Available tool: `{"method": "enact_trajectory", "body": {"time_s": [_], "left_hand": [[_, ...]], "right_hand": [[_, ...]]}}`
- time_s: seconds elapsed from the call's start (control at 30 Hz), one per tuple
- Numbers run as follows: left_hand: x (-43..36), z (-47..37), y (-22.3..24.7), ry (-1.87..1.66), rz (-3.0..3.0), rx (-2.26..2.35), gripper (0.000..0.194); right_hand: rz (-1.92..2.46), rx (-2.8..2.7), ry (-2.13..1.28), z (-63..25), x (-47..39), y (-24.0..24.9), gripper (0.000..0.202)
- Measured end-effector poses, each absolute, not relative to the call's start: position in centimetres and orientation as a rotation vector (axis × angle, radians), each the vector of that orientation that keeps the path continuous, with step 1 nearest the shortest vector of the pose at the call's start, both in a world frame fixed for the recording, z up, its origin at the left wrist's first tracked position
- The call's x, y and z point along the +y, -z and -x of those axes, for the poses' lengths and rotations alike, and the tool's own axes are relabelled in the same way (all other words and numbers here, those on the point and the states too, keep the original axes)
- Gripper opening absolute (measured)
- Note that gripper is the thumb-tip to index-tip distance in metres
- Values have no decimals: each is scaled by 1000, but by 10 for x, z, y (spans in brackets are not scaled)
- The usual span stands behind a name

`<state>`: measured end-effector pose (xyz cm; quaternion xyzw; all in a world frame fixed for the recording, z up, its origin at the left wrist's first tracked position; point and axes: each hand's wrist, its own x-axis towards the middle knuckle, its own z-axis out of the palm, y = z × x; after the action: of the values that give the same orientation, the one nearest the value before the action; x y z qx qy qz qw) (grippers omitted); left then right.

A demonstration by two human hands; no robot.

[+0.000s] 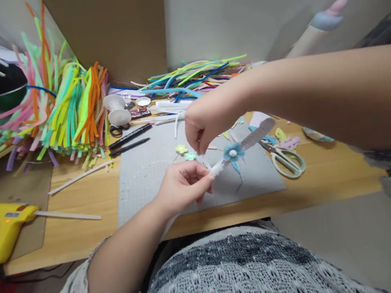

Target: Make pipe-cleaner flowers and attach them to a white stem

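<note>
My left hand [187, 184] pinches the near end of a white fuzzy pipe cleaner piece [216, 168], whose wound part sticks out past the fingertips. Just above it my right hand [204, 120] is closed, its fingertips pressed together and pointing down. A curved white strand [176, 125] shows beside that hand; whether the fingers hold it I cannot tell. Right of the white piece is a blue flower [233, 153] with a white centre, and behind it a pale flat strip [259, 133]; I cannot tell whether these are joined. A yellow flower [181, 149] and a mint-green flower [190, 156] lie nearby.
Under the hands is a grey cutting mat [138, 171]. Green-handled scissors [288, 162] lie at its right edge, black pens [130, 137] at its upper left. A yellow glue gun [6, 227] rests far left, below bundled pipe cleaners [69, 113]. More pipe cleaners [188, 77] lie behind.
</note>
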<state>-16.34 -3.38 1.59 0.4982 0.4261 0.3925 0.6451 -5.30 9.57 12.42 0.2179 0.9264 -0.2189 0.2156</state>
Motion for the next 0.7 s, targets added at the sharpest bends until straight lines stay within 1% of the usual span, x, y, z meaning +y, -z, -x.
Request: {"method": "enact_trajectory", "body": {"time_s": [0.07,0.13,0.17,0.3,0.4,0.5,0.6,0.63,0.7], "left_hand": [[-36,166,-20,-923,-1103,926,21],[-36,169,-24,-987,-1055,897,24],[-36,170,-26,-1029,-1031,893,26],[-29,175,-30,-1203,-967,949,28],[-22,177,-27,-1229,-962,1012,27],[-17,178,-24,-1190,-933,1054,25],[-15,177,-24,-1143,-881,1055,24],[-14,176,-24,-1130,-865,1052,24],[-13,175,-24,-1103,-844,1049,24]], "right_hand": [[-583,2505,801,44,106,-117,13],[-556,2490,1017,32,109,-107,6],[-546,2487,1118,26,108,-101,6],[-597,2502,1421,3,89,-77,21],[-707,2562,1585,-7,67,-67,25],[-861,2757,1543,-13,48,-63,25],[-921,2924,1379,-15,35,-54,25],[-956,2976,1275,-15,31,-49,25],[-1024,3075,953,-14,25,-39,26]]}}
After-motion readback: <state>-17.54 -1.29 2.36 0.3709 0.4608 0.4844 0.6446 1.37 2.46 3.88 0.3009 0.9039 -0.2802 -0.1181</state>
